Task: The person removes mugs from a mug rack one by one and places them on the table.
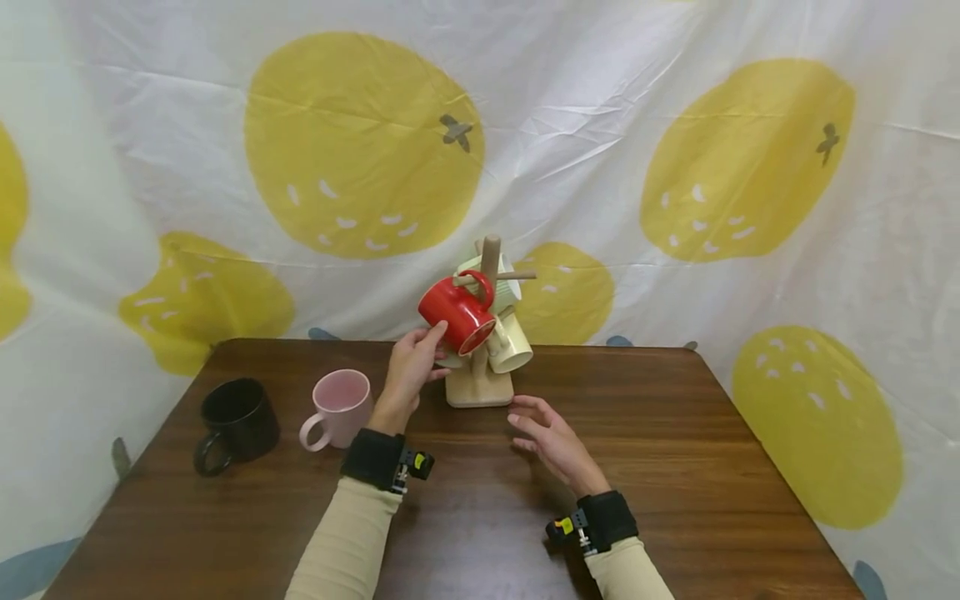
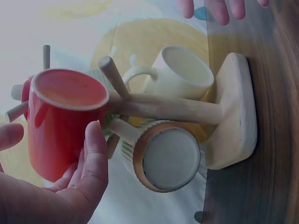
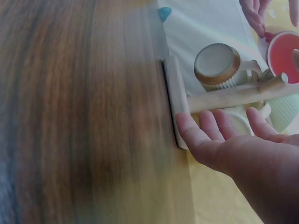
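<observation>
A red mug [image 1: 457, 315] hangs by its handle from an upper peg of a wooden mug stand [image 1: 480, 387]. My left hand [image 1: 412, 367] is at the mug's lower left side. In the left wrist view its fingers reach along the mug's side, while the thumb stands apart from the mug. My right hand [image 1: 558, 442], fingers loosely bent and holding nothing, is close to the stand's base at the front right. Also on the stand are a pale green mug [image 1: 510, 290], a cream mug [image 1: 512, 343] and a ribbed mug with a brown band [image 2: 161, 156], mostly hidden in the head view.
On the left of the brown wooden table [image 1: 660, 417] stand a pink mug [image 1: 345, 408] and a black mug [image 1: 240, 421], both upright. A white curtain [image 1: 555, 125] with yellow fruit prints hangs right behind the table's back edge.
</observation>
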{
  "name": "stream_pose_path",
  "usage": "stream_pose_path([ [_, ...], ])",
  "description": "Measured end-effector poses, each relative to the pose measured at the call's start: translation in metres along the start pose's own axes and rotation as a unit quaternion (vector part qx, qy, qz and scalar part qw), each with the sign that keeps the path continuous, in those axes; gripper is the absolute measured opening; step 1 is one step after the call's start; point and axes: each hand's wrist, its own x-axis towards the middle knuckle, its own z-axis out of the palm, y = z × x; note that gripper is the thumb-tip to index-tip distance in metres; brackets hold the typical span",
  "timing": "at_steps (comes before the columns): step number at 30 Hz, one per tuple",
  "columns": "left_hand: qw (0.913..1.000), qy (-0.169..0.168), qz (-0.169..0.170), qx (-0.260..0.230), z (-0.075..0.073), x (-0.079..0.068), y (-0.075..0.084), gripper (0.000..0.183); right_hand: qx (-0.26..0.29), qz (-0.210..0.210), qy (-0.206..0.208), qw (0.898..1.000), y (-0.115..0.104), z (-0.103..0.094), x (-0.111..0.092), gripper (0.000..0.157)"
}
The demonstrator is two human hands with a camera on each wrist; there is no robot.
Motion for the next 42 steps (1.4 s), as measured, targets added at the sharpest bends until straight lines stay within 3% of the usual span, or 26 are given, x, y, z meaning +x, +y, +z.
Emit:
stream_pose_path([
  [8,0.9996,-0.012,-0.014,-0.021,0.003,0.006,0.003,0.06,-0.006,-0.002,-0.004,1.0,0.0,-0.003,-0.003,0.06],
  [19,0.9981,-0.023,-0.04,-0.04,0.009,0.013,0.004,0.068,-0.015,0.006,0.007,1.0,0.001,-0.01,-0.008,0.055],
  [27,0.9968,-0.043,-0.031,-0.06,0.017,0.018,0.004,0.079,-0.013,0.01,0.01,1.0,0.0,-0.013,-0.011,0.055],
  [36,0.9944,-0.042,-0.031,-0.092,0.027,0.025,0.003,0.082,-0.017,0.01,0.013,1.0,0.0,-0.019,-0.013,0.054],
  [42,0.9934,-0.024,-0.037,-0.106,0.034,0.027,0.004,0.085,-0.018,0.01,0.019,1.0,0.001,-0.023,-0.013,0.053],
])
